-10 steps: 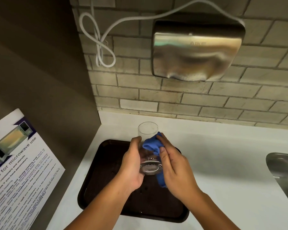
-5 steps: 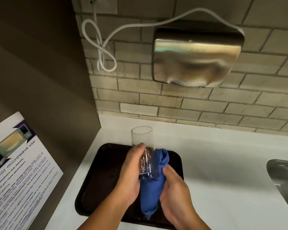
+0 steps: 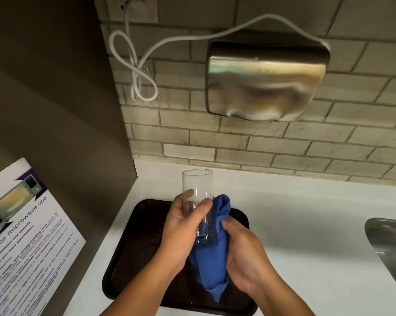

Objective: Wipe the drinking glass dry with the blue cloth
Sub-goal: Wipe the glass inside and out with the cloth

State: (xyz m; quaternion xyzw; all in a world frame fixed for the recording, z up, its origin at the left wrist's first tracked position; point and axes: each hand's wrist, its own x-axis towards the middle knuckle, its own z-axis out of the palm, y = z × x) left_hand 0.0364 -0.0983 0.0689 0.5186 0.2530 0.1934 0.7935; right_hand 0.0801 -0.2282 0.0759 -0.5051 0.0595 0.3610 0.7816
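The clear cylindrical drinking glass (image 3: 197, 201) is gripped above the dark tray (image 3: 133, 254) by left-hand fingers (image 3: 193, 209); the crumpled blue cloth (image 3: 211, 254) is pressed beside it by the right hand (image 3: 244, 256). Wiping seems unfinished; remaining moisture cannot be judged.

I see two bare forearms reaching up from the bottom edge, no sleeves on either; my left hand (image 3: 183, 226) and right hand (image 3: 244, 254) carry no rings, watch or gloves.

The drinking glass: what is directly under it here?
Under the held drinking glass lies the dark tray on the white counter. The left hand and blue cloth cover the tray's middle.
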